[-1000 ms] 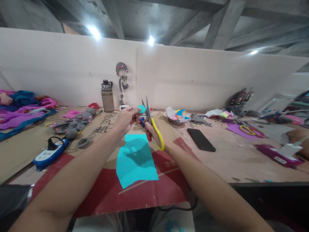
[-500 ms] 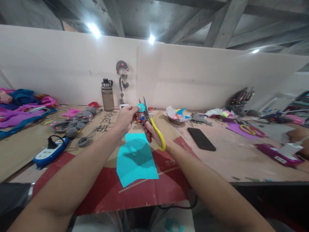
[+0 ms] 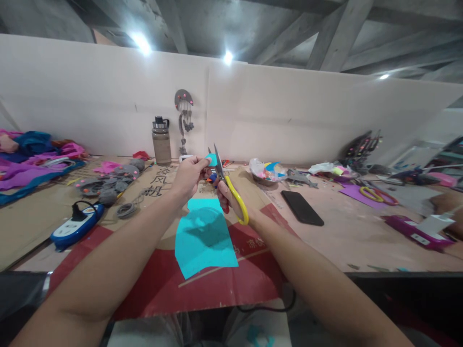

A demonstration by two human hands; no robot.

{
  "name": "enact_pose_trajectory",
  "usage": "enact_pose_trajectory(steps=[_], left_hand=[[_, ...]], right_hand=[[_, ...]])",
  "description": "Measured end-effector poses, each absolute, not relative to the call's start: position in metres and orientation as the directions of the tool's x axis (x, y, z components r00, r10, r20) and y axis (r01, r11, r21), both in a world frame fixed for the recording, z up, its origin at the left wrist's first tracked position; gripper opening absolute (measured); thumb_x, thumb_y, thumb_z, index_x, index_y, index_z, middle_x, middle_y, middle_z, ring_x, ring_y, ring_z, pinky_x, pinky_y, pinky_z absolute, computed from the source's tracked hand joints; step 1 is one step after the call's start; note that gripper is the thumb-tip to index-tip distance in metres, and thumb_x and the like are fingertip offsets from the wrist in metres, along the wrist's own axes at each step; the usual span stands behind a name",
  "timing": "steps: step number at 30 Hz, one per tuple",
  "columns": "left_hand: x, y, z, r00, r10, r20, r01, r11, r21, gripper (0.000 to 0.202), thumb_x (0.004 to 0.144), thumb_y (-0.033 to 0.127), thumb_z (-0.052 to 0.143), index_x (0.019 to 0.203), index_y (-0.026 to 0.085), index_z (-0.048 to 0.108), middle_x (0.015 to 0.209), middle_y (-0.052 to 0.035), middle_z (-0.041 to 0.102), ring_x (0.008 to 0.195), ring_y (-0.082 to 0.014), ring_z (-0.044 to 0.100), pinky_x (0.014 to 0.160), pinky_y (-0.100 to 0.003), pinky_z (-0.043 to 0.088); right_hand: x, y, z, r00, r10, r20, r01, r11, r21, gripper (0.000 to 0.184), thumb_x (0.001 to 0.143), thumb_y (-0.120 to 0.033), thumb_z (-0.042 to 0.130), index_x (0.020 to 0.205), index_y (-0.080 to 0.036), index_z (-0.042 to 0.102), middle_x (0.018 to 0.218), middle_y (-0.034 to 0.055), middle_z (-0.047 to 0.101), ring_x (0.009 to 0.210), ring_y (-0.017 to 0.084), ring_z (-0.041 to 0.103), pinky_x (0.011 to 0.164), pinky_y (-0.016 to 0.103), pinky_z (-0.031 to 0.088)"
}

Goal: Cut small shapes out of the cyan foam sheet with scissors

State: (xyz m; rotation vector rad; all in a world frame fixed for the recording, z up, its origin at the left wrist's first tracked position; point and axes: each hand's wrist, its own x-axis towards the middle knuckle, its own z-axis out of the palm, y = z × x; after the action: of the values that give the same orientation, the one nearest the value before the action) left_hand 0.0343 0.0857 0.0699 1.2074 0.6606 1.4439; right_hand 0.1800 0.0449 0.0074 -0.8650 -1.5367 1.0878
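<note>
Between thumb and fingers, my left hand [image 3: 191, 176] pinches a small turquoise piece [image 3: 212, 160], which looks like felt or paper. My right hand [image 3: 228, 196] grips scissors [image 3: 237, 200] with yellow and red handles. Their blades point up and stand apart, right at the small piece's edge. Below both hands a larger turquoise sheet [image 3: 206, 241] with cut edges lies on the red and brown cardboard [image 3: 152, 284], and the hands' shadow falls on it. Small blue and orange things behind my fingers are partly hidden.
To the right lie a black phone [image 3: 302, 208] and a purple power strip [image 3: 415, 231], near another person's hand [image 3: 446, 197]. A bottle [image 3: 161, 142] stands by the wall. On the left are a blue power strip [image 3: 77, 224] and grey felt pieces [image 3: 108, 185]. A bowl [image 3: 265, 179] holds scraps.
The small turquoise piece has turned slightly in my left fingers and shows a straighter outline. Both hands stay in nearly the same place, and the larger sheet has not moved.
</note>
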Motion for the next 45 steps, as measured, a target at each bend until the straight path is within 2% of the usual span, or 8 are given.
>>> enact_pose_trajectory(steps=[5, 13, 20, 26, 31, 40, 45], left_hand=[[0.0351, 0.0851, 0.071, 0.094, 0.946, 0.309, -0.39, -0.25, 0.886, 0.019, 0.08, 0.011, 0.069, 0.064, 0.014, 0.059, 0.056, 0.0001, 0.058, 0.046, -0.0078, 0.051, 0.047, -0.02, 0.038], [0.0354, 0.0858, 0.0699, 0.097, 0.943, 0.32, -0.381, -0.261, 0.887, 0.018, 0.08, 0.013, 0.07, 0.065, 0.014, 0.06, 0.056, 0.0004, 0.058, 0.047, -0.0072, 0.051, 0.048, -0.019, 0.039], [0.0355, 0.0852, 0.0713, 0.096, 0.942, 0.322, -0.378, -0.265, 0.887, 0.02, 0.079, 0.012, 0.071, 0.063, 0.015, 0.059, 0.054, 0.0008, 0.058, 0.047, -0.0071, 0.051, 0.048, -0.019, 0.039], [0.0354, 0.0849, 0.0706, 0.107, 0.938, 0.33, -0.381, -0.268, 0.885, 0.019, 0.081, 0.011, 0.067, 0.064, 0.014, 0.061, 0.054, 0.0002, 0.058, 0.046, -0.0073, 0.052, 0.047, -0.019, 0.04], [0.0347, 0.0847, 0.0706, 0.107, 0.935, 0.338, -0.389, -0.273, 0.88, 0.017, 0.079, 0.013, 0.068, 0.064, 0.014, 0.061, 0.055, -0.0003, 0.06, 0.047, -0.0073, 0.053, 0.047, -0.019, 0.04], [0.0297, 0.0862, 0.072, 0.08, 0.917, 0.39, -0.279, -0.355, 0.892, 0.017, 0.079, 0.022, 0.073, 0.067, 0.015, 0.064, 0.052, 0.002, 0.057, 0.046, -0.0075, 0.05, 0.047, -0.019, 0.04], [0.0298, 0.0866, 0.0714, 0.086, 0.905, 0.416, -0.279, -0.379, 0.882, 0.019, 0.079, 0.02, 0.074, 0.065, 0.015, 0.062, 0.053, 0.0017, 0.057, 0.047, -0.0077, 0.051, 0.049, -0.02, 0.041]], right_hand=[[0.1833, 0.0481, 0.0014, -0.253, 0.904, 0.344, 0.03, 0.363, -0.931, 0.057, 0.086, -0.077, 0.057, 0.073, -0.023, 0.045, 0.057, -0.0059, 0.039, 0.047, 0.009, 0.037, 0.043, 0.023, 0.033], [0.1788, 0.0419, 0.0071, -0.199, 0.931, 0.307, -0.003, 0.313, -0.95, 0.058, 0.08, -0.08, 0.061, 0.079, -0.024, 0.045, 0.058, -0.0076, 0.038, 0.045, 0.009, 0.036, 0.039, 0.022, 0.032], [0.1795, 0.0409, 0.0057, -0.18, 0.93, 0.319, -0.007, 0.323, -0.946, 0.053, 0.084, -0.075, 0.062, 0.088, -0.024, 0.048, 0.06, -0.0078, 0.041, 0.044, 0.009, 0.038, 0.038, 0.021, 0.032], [0.1781, 0.0389, 0.0062, -0.18, 0.932, 0.313, -0.017, 0.315, -0.949, 0.055, 0.083, -0.076, 0.061, 0.08, -0.023, 0.046, 0.06, -0.0073, 0.04, 0.045, 0.007, 0.036, 0.039, 0.021, 0.032], [0.1783, 0.039, 0.0062, -0.171, 0.939, 0.297, -0.015, 0.299, -0.954, 0.054, 0.085, -0.076, 0.059, 0.085, -0.024, 0.047, 0.06, -0.0077, 0.041, 0.043, 0.008, 0.036, 0.038, 0.021, 0.032], [0.1813, 0.041, 0.0017, -0.185, 0.928, 0.323, 0.046, 0.337, -0.941, 0.054, 0.087, -0.077, 0.056, 0.093, -0.024, 0.047, 0.063, -0.0081, 0.04, 0.045, 0.008, 0.039, 0.038, 0.02, 0.034], [0.1802, 0.0407, 0.0009, -0.185, 0.922, 0.339, 0.023, 0.349, -0.937, 0.049, 0.09, -0.072, 0.056, 0.094, -0.024, 0.05, 0.062, -0.0079, 0.041, 0.044, 0.007, 0.039, 0.038, 0.02, 0.034]])
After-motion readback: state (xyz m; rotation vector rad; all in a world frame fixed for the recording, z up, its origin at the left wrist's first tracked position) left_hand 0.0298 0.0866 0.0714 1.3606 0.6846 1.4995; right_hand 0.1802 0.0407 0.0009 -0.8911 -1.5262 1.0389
